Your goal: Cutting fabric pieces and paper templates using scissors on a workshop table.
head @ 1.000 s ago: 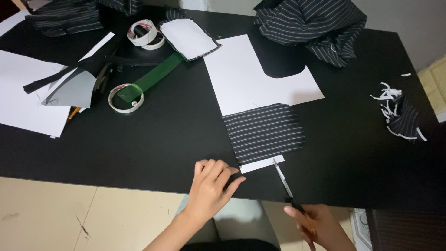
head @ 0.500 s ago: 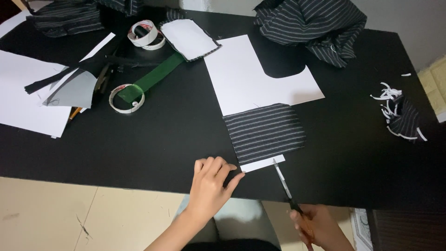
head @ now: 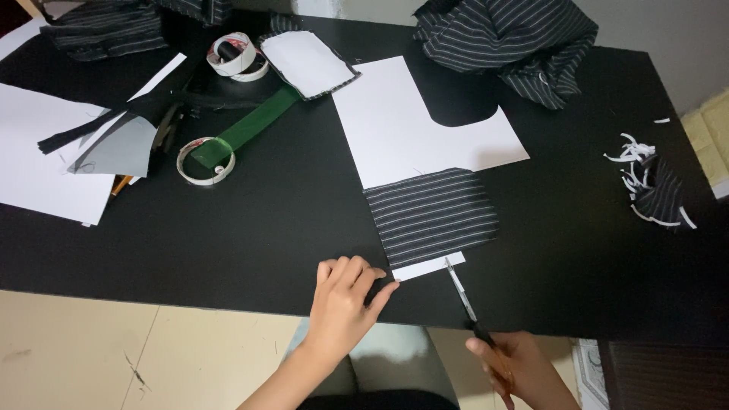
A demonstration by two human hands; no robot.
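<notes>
My left hand [head: 345, 296] rests flat on the black table [head: 228, 243] near its front edge, fingertips touching the left end of a white paper strip [head: 425, 266] that sticks out below a striped black fabric piece [head: 431, 215]. My right hand [head: 512, 364] grips a pair of scissors [head: 463, 298] by the handles just off the table's front edge. The blades point up and left, with the tip at the right end of the strip. The fabric covers the lower part of a large white paper pattern [head: 402, 125].
Striped fabric is bunched at the back right [head: 509, 38] and back left [head: 106, 26]. Tape rolls [head: 237, 57], a green strip [head: 247, 125], white sheets [head: 38, 159] and a fabric-edged paper piece [head: 307, 62] lie on the left. Paper and fabric scraps [head: 653, 186] sit at the right.
My right hand has drawn back slightly toward me with the scissors; the blades now sit a little more to the right at the strip's end. My left hand has hardly moved.
</notes>
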